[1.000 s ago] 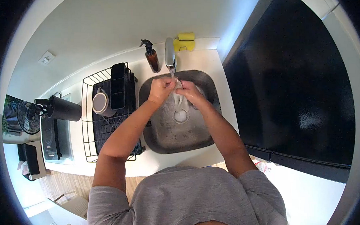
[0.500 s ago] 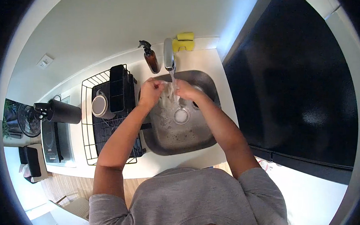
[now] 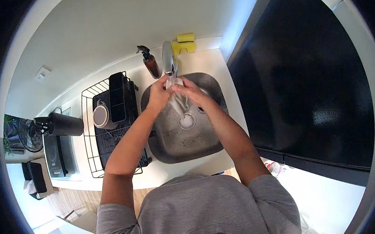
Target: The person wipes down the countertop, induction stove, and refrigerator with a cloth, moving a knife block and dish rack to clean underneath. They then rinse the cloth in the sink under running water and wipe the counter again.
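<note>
A wet white cloth (image 3: pixel 178 100) hangs from both hands over the back of the steel sink (image 3: pixel 182 150), its lower end reaching down toward the drain (image 3: pixel 187 121). My left hand (image 3: pixel 158 94) grips the cloth's left side, fingers closed, just under the faucet (image 3: pixel 168 59). My right hand (image 3: pixel 188 91) is closed on the cloth from the right, close to my left fingertips. Water from the spout meets the cloth between the hands.
Left of the sink stands a black dish rack (image 3: pixel 95 144) with a mug (image 3: pixel 101 116) in it. A brown spray bottle (image 3: pixel 151 65) and a yellow sponge (image 3: pixel 185 38) on a yellow holder (image 3: pixel 183 47) are behind. A large black panel (image 3: pixel 310 89) rises at right.
My hands have come closer together under the spout, with the cloth bunched between them. The cloth now hangs lower toward the drain. The view has shifted slightly.
</note>
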Tool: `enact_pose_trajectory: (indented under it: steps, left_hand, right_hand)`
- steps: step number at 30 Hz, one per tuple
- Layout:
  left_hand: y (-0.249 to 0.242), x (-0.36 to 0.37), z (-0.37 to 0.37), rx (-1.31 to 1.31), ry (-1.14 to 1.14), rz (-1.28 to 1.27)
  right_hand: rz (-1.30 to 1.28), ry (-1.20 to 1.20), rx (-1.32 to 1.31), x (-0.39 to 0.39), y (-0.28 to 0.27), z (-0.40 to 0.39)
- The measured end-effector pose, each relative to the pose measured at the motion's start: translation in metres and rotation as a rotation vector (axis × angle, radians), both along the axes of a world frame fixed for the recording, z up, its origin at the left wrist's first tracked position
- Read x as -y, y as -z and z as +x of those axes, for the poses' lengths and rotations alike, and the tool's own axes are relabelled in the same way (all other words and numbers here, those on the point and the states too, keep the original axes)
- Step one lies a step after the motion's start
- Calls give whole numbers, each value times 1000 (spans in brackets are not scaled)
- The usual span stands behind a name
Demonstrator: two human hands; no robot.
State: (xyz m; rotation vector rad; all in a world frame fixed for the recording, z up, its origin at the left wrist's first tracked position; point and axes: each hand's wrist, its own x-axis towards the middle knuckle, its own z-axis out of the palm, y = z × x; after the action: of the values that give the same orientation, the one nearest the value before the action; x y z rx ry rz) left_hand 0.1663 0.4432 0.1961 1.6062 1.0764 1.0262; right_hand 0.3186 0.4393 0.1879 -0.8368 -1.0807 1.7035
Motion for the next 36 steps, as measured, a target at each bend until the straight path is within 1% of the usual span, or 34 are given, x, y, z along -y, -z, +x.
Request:
enact_pose_trajectory:
  steps: [1,2,3,4,5,7,8,9,10,11,13,14,15,17,18,19,20,21,22,23,24,25,27,28,29,30,31,32,33,34,35,36]
  left_hand:
    - [-5,2,0,123,-43,-74]
    - [-11,5,1,246,-86,-147]
    - [-20,9,1,244,-86,-146]
    - [-31,13,2,370,-152,-247]
    - [-41,16,2,495,-220,-348]
    - [-44,18,-2,525,-218,-335]
    - [-39,15,-5,639,-322,-470]
    - [-34,14,-7,752,-427,-607]
    - [-42,17,-3,736,-411,-802]
    - [-28,14,-3,739,-413,-801]
    - [21,4,-2,636,-466,-957]
    - [36,4,2,639,-467,-959]
    - [48,7,8,638,-455,-937]
    - [71,6,11,643,-443,-909]
    - [82,6,10,639,-265,-810]
    - [98,6,10,632,-91,-708]
    - [108,0,25,1040,-437,-992]
    - [115,-2,23,1040,-435,-990]
    - [85,5,22,656,-416,-998]
    - [62,13,22,272,-391,-984]
    - [56,18,25,414,-380,-983]
    - [49,19,23,413,-383,-984]
    - [37,21,20,379,-327,-863]
    - [29,21,15,381,-332,-866]
    - [21,17,8,157,-204,-868]
    - [16,16,3,-68,-73,-865]
    - [19,15,-1,-67,-70,-868]
    - [22,16,-5,-54,-10,-751]
    - [25,15,-6,-40,50,-632]
    - [31,13,-4,-98,-82,-548]
    - [41,8,-5,-99,-81,-552]
    - [50,1,-8,-171,-28,-412]
  right_hand:
    - [-1,1,-1,-1,13,4]
    - [-29,-54,157,-4,39,10]
    - [-55,-109,315,-6,61,14]
    - [24,-73,342,-1,74,17]
    - [25,-75,339,2,76,15]
    - [-119,43,53,8,73,11]
    - [-118,39,52,8,67,7]
    - [-132,90,-62,9,62,1]
    - [-142,143,-175,10,51,-7]
    - [-142,140,-173,10,45,-15]
    - [-118,200,-214,12,31,-32]
    - [-32,260,-66,16,22,-41]
    - [-34,259,-63,19,18,-46]
    - [193,348,333,20,12,-55]
    - [312,502,437,23,10,-62]
    - [309,500,439,24,12,-61]
    - [286,514,488,22,14,-59]
    - [263,529,535,18,16,-57]
    - [260,529,534,12,20,-52]
    - [198,477,595,5,26,-43]
    - [138,423,654,-4,30,-37]
    - [137,421,652,-11,36,-32]
    - [321,210,814,-24,44,-22]
    - [345,63,827,-27,44,-19]
    - [346,59,828,-28,39,-17]
    - [395,-21,856,-27,34,-14]
    - [443,-100,884,-25,28,-11]
    - [439,-100,886,-25,23,-9]
    - [422,-153,831,-27,16,-7]
    - [404,-204,775,-29,11,-6]
    - [401,-205,774,-29,6,-5]
    - [426,-221,793,-28,2,-5]
